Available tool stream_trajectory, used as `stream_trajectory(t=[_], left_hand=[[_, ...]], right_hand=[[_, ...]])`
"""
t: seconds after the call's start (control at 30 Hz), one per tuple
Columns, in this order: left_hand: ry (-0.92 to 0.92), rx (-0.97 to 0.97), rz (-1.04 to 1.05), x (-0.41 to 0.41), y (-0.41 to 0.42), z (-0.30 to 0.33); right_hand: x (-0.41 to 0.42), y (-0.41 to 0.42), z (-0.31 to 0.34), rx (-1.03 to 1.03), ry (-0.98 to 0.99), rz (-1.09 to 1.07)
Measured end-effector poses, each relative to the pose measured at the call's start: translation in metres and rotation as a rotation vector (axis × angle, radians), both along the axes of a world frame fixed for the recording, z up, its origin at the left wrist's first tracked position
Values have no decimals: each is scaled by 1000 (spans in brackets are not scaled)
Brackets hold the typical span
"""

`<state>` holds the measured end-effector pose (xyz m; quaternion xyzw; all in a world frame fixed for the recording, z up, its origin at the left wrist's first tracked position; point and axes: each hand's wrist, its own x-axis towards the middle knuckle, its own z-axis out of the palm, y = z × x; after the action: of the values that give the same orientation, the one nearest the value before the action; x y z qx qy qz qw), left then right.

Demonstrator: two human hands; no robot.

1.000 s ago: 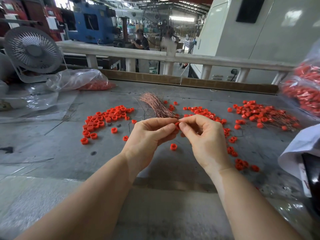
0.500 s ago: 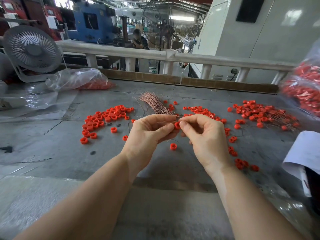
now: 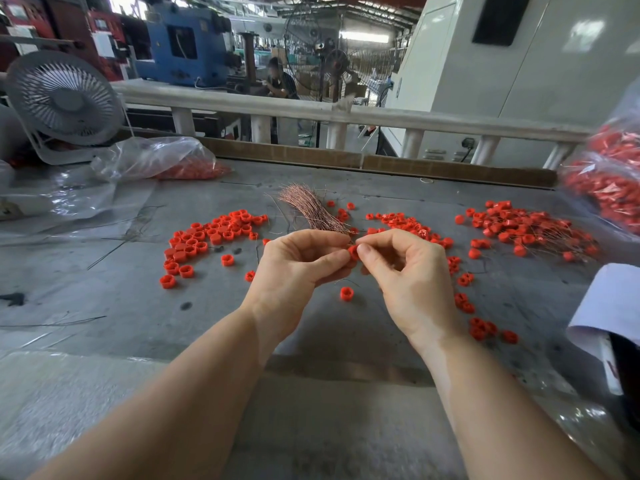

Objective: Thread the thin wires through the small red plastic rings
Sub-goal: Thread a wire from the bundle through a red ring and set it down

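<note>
The right hand [image 3: 412, 282] pinches a small red ring [image 3: 353, 252] between thumb and forefinger, its other fingers curled loosely into the palm. The left hand [image 3: 298, 271] meets it fingertip to fingertip, its thumb and forefinger closed against the same ring; whether a wire runs through the ring here is too fine to tell, though a thin dark strand trails below the left hand's fingers. Both hands hover above the grey tabletop [image 3: 104, 306].

Taking the held ring as the mark: directly below it, a single loose ring [image 3: 346, 293] lies on the tabletop between the two wrists. Just behind it, the bundle of copper wires [image 3: 311, 209] fans upward and away, its near end hidden by the left hand's knuckles. To the left of it, a curved spread of empty rings [image 3: 204, 240] covers the tabletop. To the right, behind the right hand, sits a smaller cluster of rings [image 3: 401, 221], and farther right a heap of rings with wires sticking out [image 3: 526, 230]. A loose trail of rings [image 3: 474, 320] runs down beside the right wrist.

Far left and behind the held ring, a clear plastic bag [image 3: 156, 157] holds more red pieces, with a white fan [image 3: 64, 102] beyond it. At the far right edge, another bag of red parts [image 3: 613, 181] bulges into view.
</note>
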<state>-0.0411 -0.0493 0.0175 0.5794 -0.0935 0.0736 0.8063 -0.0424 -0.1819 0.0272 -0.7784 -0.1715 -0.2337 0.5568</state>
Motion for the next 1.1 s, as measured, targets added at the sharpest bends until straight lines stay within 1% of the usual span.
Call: stream_trajectory(t=[0.4, 0.6, 0.67, 0.87, 1.1], left_hand=[[-71, 57, 38, 0, 2, 0], [-60, 0, -4, -1, 0, 0], [-56, -11, -22, -1, 0, 0], [-73, 76, 16, -2, 1, 1], [-61, 85, -2, -5, -1, 3]], right_hand=[[1, 0, -1, 53, 32, 56], [4, -1, -2, 95, 38, 67], [5, -2, -2, 130, 52, 81], [5, -2, -3, 200, 116, 138], [3, -3, 0, 243, 190, 187]])
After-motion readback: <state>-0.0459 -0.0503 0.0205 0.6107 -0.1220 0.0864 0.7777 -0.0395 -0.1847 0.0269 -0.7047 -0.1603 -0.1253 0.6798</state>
